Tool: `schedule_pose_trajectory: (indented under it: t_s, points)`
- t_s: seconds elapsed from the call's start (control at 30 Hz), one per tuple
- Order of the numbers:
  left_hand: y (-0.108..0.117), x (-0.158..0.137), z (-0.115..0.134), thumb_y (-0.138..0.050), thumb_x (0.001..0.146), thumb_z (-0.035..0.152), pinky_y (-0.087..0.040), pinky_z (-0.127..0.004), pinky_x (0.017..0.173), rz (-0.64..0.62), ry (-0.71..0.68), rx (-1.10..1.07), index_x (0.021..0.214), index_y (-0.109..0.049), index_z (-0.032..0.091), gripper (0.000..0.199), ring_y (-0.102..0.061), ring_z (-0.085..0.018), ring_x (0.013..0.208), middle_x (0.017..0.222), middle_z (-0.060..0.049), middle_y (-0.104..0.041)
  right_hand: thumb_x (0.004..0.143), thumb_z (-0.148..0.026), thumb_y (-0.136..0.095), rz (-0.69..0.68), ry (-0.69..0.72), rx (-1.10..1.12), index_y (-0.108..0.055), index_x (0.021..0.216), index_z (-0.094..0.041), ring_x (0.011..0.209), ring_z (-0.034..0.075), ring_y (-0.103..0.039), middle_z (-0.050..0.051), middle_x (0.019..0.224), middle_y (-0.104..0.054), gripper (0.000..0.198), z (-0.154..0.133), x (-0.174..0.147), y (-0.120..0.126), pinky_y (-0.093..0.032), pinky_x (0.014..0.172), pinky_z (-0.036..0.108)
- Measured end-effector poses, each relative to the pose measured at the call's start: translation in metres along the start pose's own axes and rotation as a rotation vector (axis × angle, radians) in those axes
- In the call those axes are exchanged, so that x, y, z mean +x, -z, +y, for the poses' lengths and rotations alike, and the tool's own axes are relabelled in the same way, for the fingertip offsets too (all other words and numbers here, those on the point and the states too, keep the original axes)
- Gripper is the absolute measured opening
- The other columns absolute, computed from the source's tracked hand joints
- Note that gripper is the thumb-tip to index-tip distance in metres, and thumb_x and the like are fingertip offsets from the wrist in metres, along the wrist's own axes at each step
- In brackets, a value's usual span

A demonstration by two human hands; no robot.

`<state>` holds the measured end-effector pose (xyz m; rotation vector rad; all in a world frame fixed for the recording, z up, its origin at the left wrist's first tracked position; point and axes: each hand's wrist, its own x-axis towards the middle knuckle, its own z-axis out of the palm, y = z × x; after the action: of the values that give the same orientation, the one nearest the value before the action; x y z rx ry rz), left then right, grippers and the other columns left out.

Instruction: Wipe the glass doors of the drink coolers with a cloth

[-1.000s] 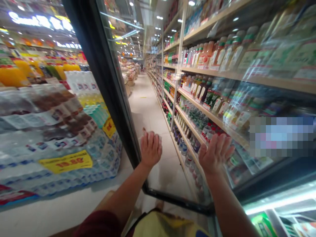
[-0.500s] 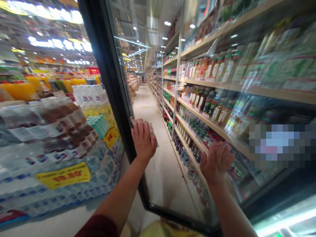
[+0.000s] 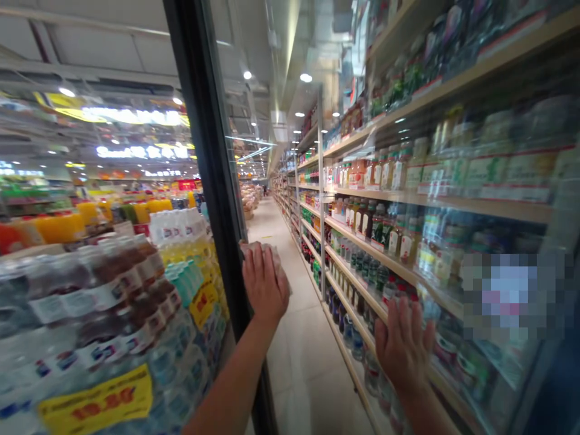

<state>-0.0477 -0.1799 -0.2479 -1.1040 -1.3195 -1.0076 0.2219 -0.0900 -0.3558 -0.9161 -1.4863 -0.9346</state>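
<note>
My left hand (image 3: 265,289) presses a pale, crumpled cloth (image 3: 277,261) against the glass door (image 3: 294,338), close beside its black frame (image 3: 206,133). The fingers lie over the cloth and hide most of it. Lower and to the right, my right hand (image 3: 405,341) is held up to the same glass with its fingers apart and nothing in it. Whether the whole right palm touches the pane cannot be made out.
Through and in the glass appear long shelves (image 3: 399,266) of bottled drinks and a pale floor aisle (image 3: 267,226). Left of the door stand stacked packs of bottles (image 3: 109,290) with a yellow price sign (image 3: 97,402). A pixelated patch covers part of the right side.
The view has tilted upward, so the door's bottom edge has left the picture. My left hand and the cloth sit slightly higher on the pane. The right hand stays open.
</note>
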Motion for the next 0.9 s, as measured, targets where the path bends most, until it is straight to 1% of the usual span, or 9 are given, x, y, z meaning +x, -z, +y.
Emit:
schedule_pose_trajectory:
  t_s: [0.1,0.23,0.33,0.43,0.5,0.6,0.73,0.8,0.9]
  points:
    - [0.002,-0.015,0.007,-0.043,0.097,0.02,-0.023,-0.056,0.123,-0.005,-0.02,-0.016,0.159,-0.024,0.012,0.065,-0.017,-0.033,0.153,0.16,-0.02,-0.031,0.096,-0.039,-0.053,-0.007,-0.007,0.015,-0.031,0.158,-0.014,0.128,0.037,-0.058,0.02,0.142,-0.058,0.07,0.001,-0.001,0.001,-0.038,0.111,0.055]
    - [0.006,-0.029,0.011,-0.048,0.094,0.02,-0.024,-0.052,0.123,-0.043,-0.158,-0.041,0.156,-0.033,0.013,0.063,-0.019,-0.031,0.153,0.157,-0.019,-0.037,0.096,-0.038,-0.054,-0.015,-0.02,0.032,-0.031,0.158,-0.015,0.131,0.037,-0.056,0.02,0.143,-0.057,0.07,0.002,-0.002,0.002,-0.037,0.112,0.056]
    - [0.008,0.015,0.002,-0.048,0.095,0.024,-0.023,-0.05,0.123,-0.01,-0.181,-0.032,0.154,-0.037,0.011,0.061,-0.019,-0.031,0.153,0.156,-0.019,-0.039,0.096,-0.039,-0.053,-0.005,-0.008,0.01,-0.03,0.158,-0.013,0.134,0.037,-0.053,0.021,0.142,-0.058,0.071,0.002,-0.001,0.003,-0.036,0.112,0.055]
    - [0.009,0.07,-0.006,-0.043,0.098,0.027,-0.021,-0.048,0.124,0.045,-0.101,-0.009,0.153,-0.037,0.009,0.058,-0.018,-0.029,0.153,0.158,-0.018,-0.036,0.097,-0.039,-0.052,-0.005,0.007,-0.015,-0.03,0.158,-0.011,0.135,0.037,-0.052,0.021,0.141,-0.058,0.07,0.002,0.001,0.005,-0.037,0.112,0.055]
    - [0.009,0.082,-0.003,-0.04,0.099,0.028,-0.019,-0.048,0.124,0.045,-0.041,0.007,0.154,-0.036,0.01,0.058,-0.018,-0.029,0.154,0.16,-0.017,-0.034,0.097,-0.038,-0.05,-0.012,0.011,-0.016,-0.031,0.157,-0.01,0.135,0.037,-0.052,0.022,0.142,-0.058,0.069,0.003,0.002,0.006,-0.037,0.111,0.054]
    - [0.01,0.05,0.012,-0.041,0.099,0.026,-0.02,-0.05,0.124,0.029,-0.038,0.017,0.155,-0.033,0.009,0.059,-0.015,-0.03,0.154,0.16,-0.018,-0.032,0.097,-0.036,-0.051,-0.016,0.002,0.01,-0.033,0.156,-0.01,0.136,0.037,-0.05,0.022,0.143,-0.057,0.067,0.004,0.003,0.008,-0.035,0.112,0.054]
    - [0.011,-0.009,0.022,-0.05,0.095,0.027,-0.022,-0.049,0.124,-0.036,-0.32,-0.021,0.151,-0.044,0.018,0.057,-0.021,-0.03,0.153,0.154,-0.013,-0.045,0.096,-0.034,-0.054,-0.035,-0.021,0.059,-0.036,0.155,-0.013,0.14,0.036,-0.047,0.021,0.146,-0.054,0.065,0.003,0.003,0.009,-0.033,0.115,0.054]
    - [0.011,-0.006,0.012,-0.055,0.093,0.029,-0.021,-0.048,0.124,-0.058,-0.42,-0.03,0.148,-0.049,0.023,0.055,-0.025,-0.029,0.151,0.151,-0.01,-0.05,0.096,-0.034,-0.054,-0.035,-0.029,0.073,-0.037,0.155,-0.014,0.14,0.035,-0.046,0.021,0.146,-0.054,0.065,0.002,0.004,0.008,-0.033,0.115,0.055]
    - [0.008,0.04,-0.012,-0.053,0.094,0.029,-0.022,-0.053,0.123,-0.042,-0.316,-0.039,0.153,-0.041,0.02,0.061,-0.024,-0.032,0.152,0.156,-0.012,-0.041,0.095,-0.032,-0.055,-0.034,-0.03,0.095,-0.037,0.155,-0.013,0.142,0.035,-0.044,0.02,0.146,-0.054,0.065,-0.001,0.004,0.007,-0.034,0.115,0.055]
